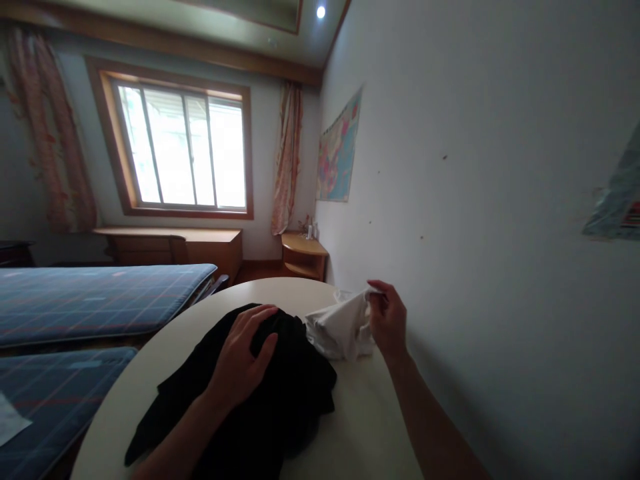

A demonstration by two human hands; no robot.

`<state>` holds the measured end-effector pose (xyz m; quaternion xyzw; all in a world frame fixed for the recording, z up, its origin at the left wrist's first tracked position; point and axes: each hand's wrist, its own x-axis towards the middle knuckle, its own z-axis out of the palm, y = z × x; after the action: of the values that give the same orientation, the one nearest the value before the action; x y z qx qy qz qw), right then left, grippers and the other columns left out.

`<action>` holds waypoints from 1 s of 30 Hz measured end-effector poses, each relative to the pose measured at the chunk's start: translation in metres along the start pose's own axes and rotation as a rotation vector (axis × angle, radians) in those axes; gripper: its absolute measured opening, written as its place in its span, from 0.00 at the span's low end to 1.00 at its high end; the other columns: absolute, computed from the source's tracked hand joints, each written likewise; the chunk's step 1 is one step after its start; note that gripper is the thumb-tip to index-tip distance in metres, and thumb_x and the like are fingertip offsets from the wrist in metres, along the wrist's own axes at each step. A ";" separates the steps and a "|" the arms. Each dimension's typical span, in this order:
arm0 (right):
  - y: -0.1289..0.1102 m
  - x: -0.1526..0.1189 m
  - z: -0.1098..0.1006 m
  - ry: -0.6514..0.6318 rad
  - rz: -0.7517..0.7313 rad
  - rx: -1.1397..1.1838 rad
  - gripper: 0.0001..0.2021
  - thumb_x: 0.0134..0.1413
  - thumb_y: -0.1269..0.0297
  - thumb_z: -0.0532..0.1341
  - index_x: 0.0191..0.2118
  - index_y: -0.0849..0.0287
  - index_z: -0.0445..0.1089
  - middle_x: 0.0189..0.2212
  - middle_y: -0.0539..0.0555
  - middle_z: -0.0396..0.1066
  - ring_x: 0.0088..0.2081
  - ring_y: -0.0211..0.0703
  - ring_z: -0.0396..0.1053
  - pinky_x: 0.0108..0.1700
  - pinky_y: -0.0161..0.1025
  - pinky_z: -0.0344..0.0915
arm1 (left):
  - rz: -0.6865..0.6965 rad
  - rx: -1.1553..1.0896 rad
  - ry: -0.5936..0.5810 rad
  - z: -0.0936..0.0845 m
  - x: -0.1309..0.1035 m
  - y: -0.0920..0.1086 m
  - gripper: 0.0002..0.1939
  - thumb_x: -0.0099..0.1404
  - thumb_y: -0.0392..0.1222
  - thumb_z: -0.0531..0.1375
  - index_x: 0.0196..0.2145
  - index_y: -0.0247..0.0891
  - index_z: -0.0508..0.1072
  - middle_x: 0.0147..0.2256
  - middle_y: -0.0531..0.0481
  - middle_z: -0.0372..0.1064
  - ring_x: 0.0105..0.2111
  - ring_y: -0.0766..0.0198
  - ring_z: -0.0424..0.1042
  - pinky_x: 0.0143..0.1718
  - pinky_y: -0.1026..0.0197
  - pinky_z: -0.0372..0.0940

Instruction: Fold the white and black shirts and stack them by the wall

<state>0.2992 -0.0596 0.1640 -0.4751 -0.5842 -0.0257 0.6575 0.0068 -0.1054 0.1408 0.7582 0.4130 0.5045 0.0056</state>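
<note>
Rising along the whole right side, a pale wall (pixel 490 220) borders a round, off-white surface (pixel 150 363) in the lower middle of the view. Left of it lie two blue plaid mattresses (pixel 90 300) (pixel 75 390), a pale sheet (pixel 11 419) on the nearer one. Beyond, a wood-framed window (pixel 185 147) hangs between patterned curtains (pixel 57 140) (pixel 287 160), above a low wooden desk (pixel 215 243). The black cloth (pixel 280 400) is the largest thing on the surface, bunched from its middle towards the near edge, one pointed part reaching towards the left edge. The left hand (pixel 240 363) lies on top of it, its fingers (pixel 250 319) slightly bent and the thumb held apart, not clenched. Smaller, the white cloth (pixel 343 327) sits near the right edge, just beside the black one; the right hand (pixel 390 323) pinches its upper right part between thumb and fingers (pixel 379 287), lifting it to a peak. A coloured map (pixel 340 150) on the wall has a row of dark characters along its top, too small to read; at the far right, a greyish poster (pixel 620 200) carries a red patch, equally unreadable. Small items (pixel 311 231), without legible labels, stand on a corner shelf (pixel 303 245). Tiniest are a few dark marks (pixel 445 157) on the wall.
</note>
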 end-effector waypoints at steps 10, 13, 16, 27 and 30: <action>-0.129 0.048 -0.036 -0.498 -0.408 -0.316 0.07 0.58 0.62 0.59 0.37 0.54 0.74 0.27 0.48 0.74 0.26 0.37 0.69 0.29 0.31 0.58 | 0.035 -0.152 -0.295 0.019 0.062 0.108 0.10 0.69 0.47 0.53 0.40 0.42 0.70 0.30 0.51 0.74 0.28 0.62 0.73 0.31 0.62 0.64; -0.131 0.063 -0.055 -0.586 -0.408 -0.381 0.11 0.53 0.52 0.65 0.35 0.55 0.75 0.23 0.47 0.73 0.23 0.36 0.67 0.26 0.31 0.56 | -0.036 -0.278 -0.167 0.006 0.089 0.094 0.11 0.70 0.48 0.52 0.39 0.40 0.70 0.29 0.51 0.73 0.28 0.63 0.72 0.29 0.64 0.62; -0.119 0.081 -0.070 -0.771 -0.401 -0.383 0.14 0.41 0.52 0.72 0.29 0.56 0.75 0.21 0.47 0.72 0.21 0.36 0.65 0.24 0.31 0.55 | -0.076 -0.314 -0.066 -0.012 0.119 0.083 0.11 0.67 0.47 0.54 0.37 0.38 0.71 0.26 0.53 0.70 0.28 0.64 0.68 0.29 0.65 0.61; -0.105 0.175 -0.074 -0.391 -0.146 -0.279 0.15 0.58 0.58 0.61 0.28 0.67 0.71 0.24 0.52 0.71 0.27 0.36 0.70 0.32 0.37 0.65 | -0.029 -0.362 -0.148 -0.059 0.172 0.120 0.17 0.64 0.49 0.61 0.44 0.34 0.70 0.30 0.51 0.69 0.29 0.65 0.68 0.34 0.62 0.63; -0.136 0.183 -0.059 -0.256 -0.259 -0.038 0.17 0.66 0.62 0.49 0.44 0.70 0.69 0.32 0.53 0.72 0.32 0.35 0.72 0.36 0.38 0.67 | 0.101 -0.337 -0.391 -0.052 0.171 0.124 0.23 0.55 0.46 0.68 0.46 0.35 0.71 0.32 0.50 0.71 0.31 0.62 0.70 0.34 0.62 0.63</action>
<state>0.3209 -0.0771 0.3977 -0.4078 -0.7189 -0.0605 0.5597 0.0693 -0.1003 0.3494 0.8493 0.2758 0.4099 0.1864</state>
